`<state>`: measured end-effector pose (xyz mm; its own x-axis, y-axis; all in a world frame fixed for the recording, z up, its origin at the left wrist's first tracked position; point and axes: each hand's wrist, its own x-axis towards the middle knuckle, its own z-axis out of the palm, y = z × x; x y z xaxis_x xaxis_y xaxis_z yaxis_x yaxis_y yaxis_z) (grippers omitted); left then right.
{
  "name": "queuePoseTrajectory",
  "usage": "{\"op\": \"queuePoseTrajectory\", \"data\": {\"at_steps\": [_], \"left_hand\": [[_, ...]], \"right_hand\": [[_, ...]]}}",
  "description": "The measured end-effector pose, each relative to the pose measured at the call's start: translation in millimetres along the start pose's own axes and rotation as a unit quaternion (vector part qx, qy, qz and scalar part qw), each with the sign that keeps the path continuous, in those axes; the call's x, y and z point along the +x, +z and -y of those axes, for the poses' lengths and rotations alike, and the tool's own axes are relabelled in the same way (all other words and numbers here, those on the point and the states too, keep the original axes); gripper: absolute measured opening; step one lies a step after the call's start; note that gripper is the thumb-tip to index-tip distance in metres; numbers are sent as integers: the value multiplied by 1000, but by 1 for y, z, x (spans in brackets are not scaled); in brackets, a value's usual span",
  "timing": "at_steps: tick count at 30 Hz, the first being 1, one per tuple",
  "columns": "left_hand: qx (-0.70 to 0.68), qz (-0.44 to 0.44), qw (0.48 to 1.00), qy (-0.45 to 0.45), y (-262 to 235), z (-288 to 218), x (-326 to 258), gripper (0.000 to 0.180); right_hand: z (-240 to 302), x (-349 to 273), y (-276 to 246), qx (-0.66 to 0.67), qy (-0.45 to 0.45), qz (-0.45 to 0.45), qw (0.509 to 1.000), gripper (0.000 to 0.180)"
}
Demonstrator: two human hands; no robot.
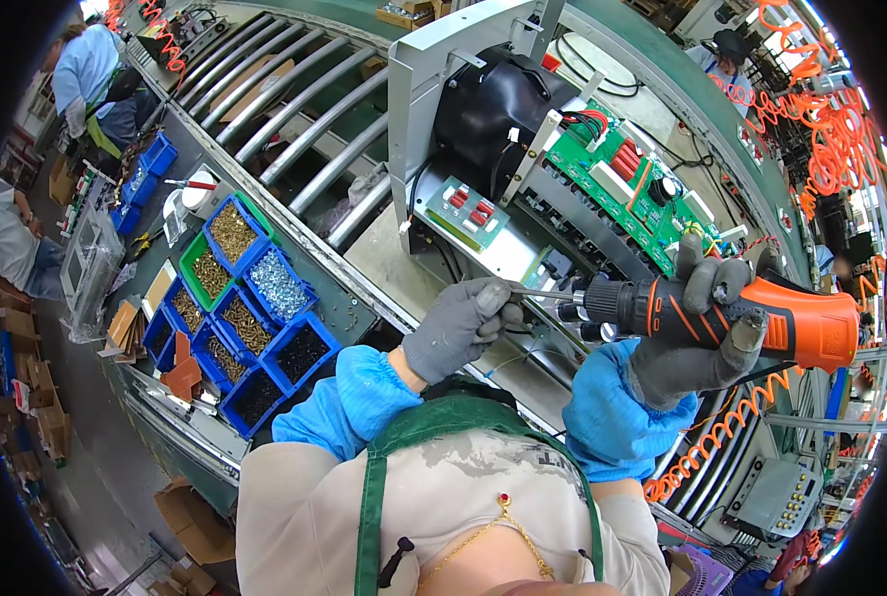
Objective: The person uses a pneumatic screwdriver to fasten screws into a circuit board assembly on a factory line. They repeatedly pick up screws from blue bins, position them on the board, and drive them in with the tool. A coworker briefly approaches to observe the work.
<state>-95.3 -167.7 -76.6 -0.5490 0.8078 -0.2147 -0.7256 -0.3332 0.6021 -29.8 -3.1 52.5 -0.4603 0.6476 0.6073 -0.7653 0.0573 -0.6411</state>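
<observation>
My right hand (692,348), in a grey glove, is wrapped round an orange and black cordless screwdriver (801,323), which lies almost level and points left. From its chuck runs a long thin driver bit (548,294). The fingers of my gloved left hand (460,330) are pinched together at the bit's tip; whether a screw is between them is hidden. Just beyond both hands stands an opened metal-framed unit (401,129) with a black moulded housing (488,109), a large green circuit board (627,164) and a smaller board (461,212).
To the left, blue and green bins (233,235) hold several kinds of small screws and fasteners. A roller conveyor (304,119) runs behind them. Orange coiled hoses (841,149) hang at the right, above a grey control box (773,494). Other people (90,74) are at the far left and far right.
</observation>
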Motion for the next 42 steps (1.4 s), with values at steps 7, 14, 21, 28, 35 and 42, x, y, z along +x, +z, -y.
{"op": "queuePoseTrajectory", "data": {"at_steps": [7, 14, 21, 28, 35, 42], "left_hand": [[44, 3, 999, -9, -3, -2, 0, 40], [94, 25, 995, 12, 6, -14, 6, 47], [540, -47, 831, 123, -17, 10, 35, 43], [582, -7, 808, 91, -21, 6, 47, 32], [608, -9, 786, 113, -24, 7, 49, 28], [625, -1, 774, 104, -24, 4, 49, 29]], "right_hand": [[-4, 0, 4, 29, 11, 22, 999, 44], [-10, 11, -3, -54, -16, 1, 998, 35], [-37, 15, 0, -162, -37, -35, 985, 48], [-65, 11, 8, -271, -93, 12, 958, 64], [-71, 6, 4, -276, -43, 31, 960, 51], [-72, 8, -1, -288, -44, 60, 955, 52]]}}
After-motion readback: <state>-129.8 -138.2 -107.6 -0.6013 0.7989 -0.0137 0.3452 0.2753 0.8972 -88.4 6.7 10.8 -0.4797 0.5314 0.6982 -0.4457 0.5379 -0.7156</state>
